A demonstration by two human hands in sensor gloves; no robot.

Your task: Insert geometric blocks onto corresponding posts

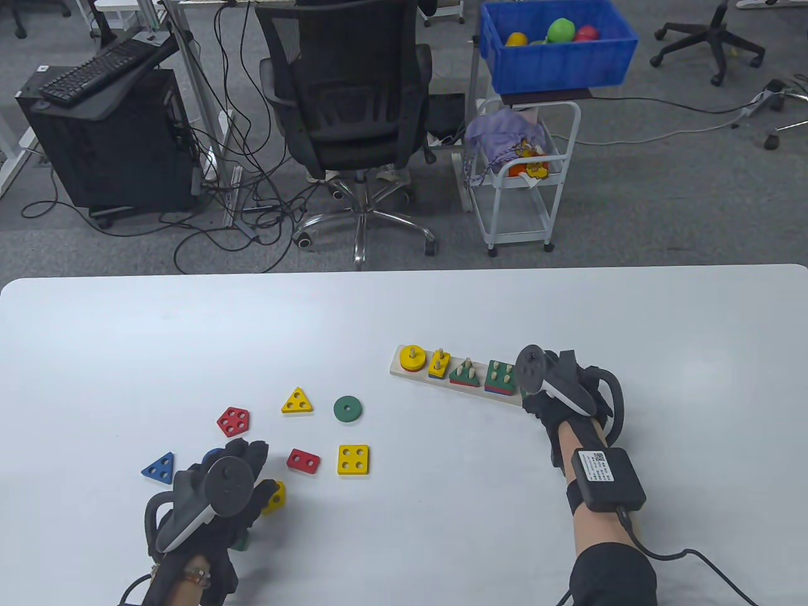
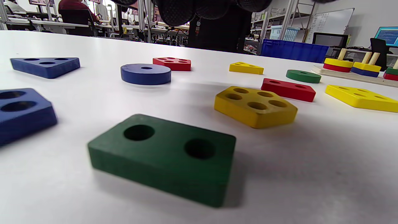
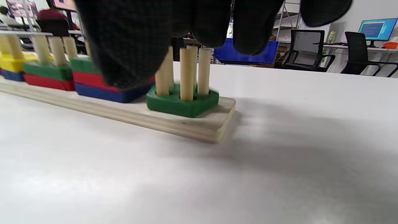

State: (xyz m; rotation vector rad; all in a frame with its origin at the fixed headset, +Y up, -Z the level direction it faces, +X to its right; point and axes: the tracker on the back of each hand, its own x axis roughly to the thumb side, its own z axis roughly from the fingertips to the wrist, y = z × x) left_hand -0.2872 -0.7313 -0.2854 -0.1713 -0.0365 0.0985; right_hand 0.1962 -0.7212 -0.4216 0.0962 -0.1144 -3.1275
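A wooden post board [image 1: 404, 371] lies at mid-table with blocks stacked on its posts. My right hand [image 1: 535, 396] is at the board's right end. In the right wrist view its fingers [image 3: 136, 40] hover just above the end posts [image 3: 188, 71], where a green pentagon block [image 3: 182, 104] sits low on the board [image 3: 192, 124]; the hand holds nothing. My left hand [image 1: 257, 468] hovers, empty, over loose blocks: a yellow pentagon [image 1: 276, 497] [image 2: 255, 105], a blue disc [image 2: 145, 73] and a green rectangle [image 2: 164, 158].
Loose on the table: red pentagon [image 1: 232, 421], yellow triangle [image 1: 297, 402], green disc [image 1: 348, 409], red rectangle [image 1: 303, 460], yellow square [image 1: 353, 460], blue triangle [image 1: 158, 468]. A blue rectangle [image 2: 21, 112] lies by my left hand. An office chair [image 1: 347, 107] stands beyond the far edge.
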